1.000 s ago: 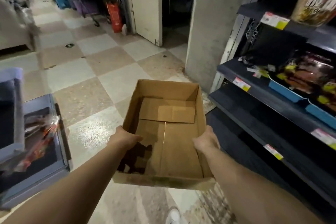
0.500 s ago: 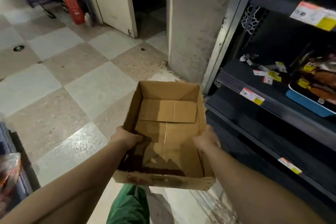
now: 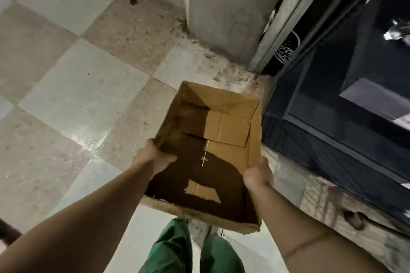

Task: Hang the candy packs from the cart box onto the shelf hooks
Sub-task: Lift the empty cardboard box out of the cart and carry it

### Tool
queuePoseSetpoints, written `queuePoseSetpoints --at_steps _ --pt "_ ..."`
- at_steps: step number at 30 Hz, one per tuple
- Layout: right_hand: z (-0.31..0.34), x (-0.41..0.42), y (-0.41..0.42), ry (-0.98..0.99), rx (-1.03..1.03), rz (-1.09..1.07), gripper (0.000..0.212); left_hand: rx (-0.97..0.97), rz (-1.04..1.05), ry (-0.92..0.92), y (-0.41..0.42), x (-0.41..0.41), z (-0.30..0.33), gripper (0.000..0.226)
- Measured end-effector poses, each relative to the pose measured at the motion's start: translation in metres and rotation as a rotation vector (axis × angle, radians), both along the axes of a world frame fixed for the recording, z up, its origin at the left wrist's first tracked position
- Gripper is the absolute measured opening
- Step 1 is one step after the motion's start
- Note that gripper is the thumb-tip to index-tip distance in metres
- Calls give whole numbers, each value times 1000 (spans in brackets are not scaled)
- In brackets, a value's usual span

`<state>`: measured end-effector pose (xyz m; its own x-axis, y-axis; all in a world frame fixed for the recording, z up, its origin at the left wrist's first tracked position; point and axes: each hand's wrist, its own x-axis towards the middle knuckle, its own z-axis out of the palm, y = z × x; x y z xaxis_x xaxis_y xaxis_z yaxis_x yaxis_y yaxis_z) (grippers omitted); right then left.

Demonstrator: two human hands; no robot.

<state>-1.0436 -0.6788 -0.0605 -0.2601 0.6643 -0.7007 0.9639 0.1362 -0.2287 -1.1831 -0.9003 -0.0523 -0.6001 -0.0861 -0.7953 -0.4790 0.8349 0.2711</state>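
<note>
An open brown cardboard box [image 3: 224, 131] is held above the tiled floor, low in front of me. Nothing lies inside it; only its bare folded bottom flaps show, half in shadow. My left hand [image 3: 150, 157] grips the box's left wall, thumb inside. My right hand [image 3: 258, 175] grips its right wall near the near corner. No candy packs or shelf hooks are in view.
A dark shelf unit [image 3: 346, 104] stands at the right, its lowest boards close to the box. A grey concrete pillar [image 3: 221, 6] rises behind the box. Checked floor tiles [image 3: 77, 95] spread to the left. My green trouser legs [image 3: 177, 250] show below the box.
The view has tilted down and moved toward the pillar. The box has come lower and nearer the floor by the shelf base, both hands keeping their grip. The upper shelves have left the view.
</note>
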Motion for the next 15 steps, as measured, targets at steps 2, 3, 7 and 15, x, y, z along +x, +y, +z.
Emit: queuePoseSetpoints --at_steps 2,3,7,15 --pt "-24 -13 6 -37 -3 -12 51 -5 -3 -33 7 -14 -28 72" --pt "-37 -18 10 -42 -7 -23 50 -21 -10 -36 12 -20 -43 72" --pt "-102 -38 28 -8 -36 -86 55 -35 -28 -59 30 -37 -113 69" --pt "-227 -64 54 231 -83 -291 57 99 -36 -65 38 -42 -202 57"
